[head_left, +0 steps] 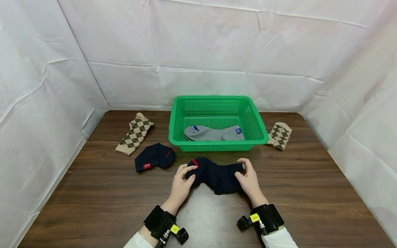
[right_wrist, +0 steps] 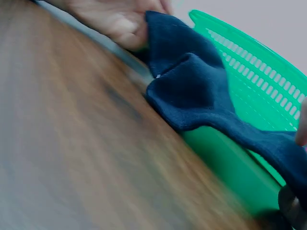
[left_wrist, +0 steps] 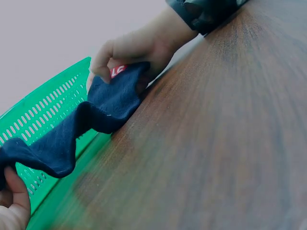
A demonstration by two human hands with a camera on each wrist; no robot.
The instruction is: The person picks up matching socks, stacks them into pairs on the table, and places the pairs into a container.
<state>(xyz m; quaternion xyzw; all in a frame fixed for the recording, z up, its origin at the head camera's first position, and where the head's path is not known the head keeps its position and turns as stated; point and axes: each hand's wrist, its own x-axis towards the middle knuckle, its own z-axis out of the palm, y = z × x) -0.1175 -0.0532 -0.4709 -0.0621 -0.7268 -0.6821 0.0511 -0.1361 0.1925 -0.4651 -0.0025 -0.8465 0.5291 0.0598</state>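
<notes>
Both hands hold a navy sock (head_left: 221,175) stretched sideways in front of the green basket. At its toe end, marked with a red stripe, my left hand (head_left: 181,184) pinches it between thumb and fingers. The cuff end is gripped by my right hand (head_left: 249,181). A red label with white letters shows at that cuff in the left wrist view. Between the hands the sock (right_wrist: 192,91) sags and folds close over the table. A second navy sock (head_left: 158,155), with a red label and red toe line, lies left of my left hand.
The green basket (head_left: 214,147) stands at the back middle, with grey socks (head_left: 214,133) inside. One argyle sock (head_left: 134,134) lies at the back left; another (head_left: 280,135) lies against the basket's right side. White sheeting (head_left: 201,44) encloses the wooden table (head_left: 102,193) on three sides.
</notes>
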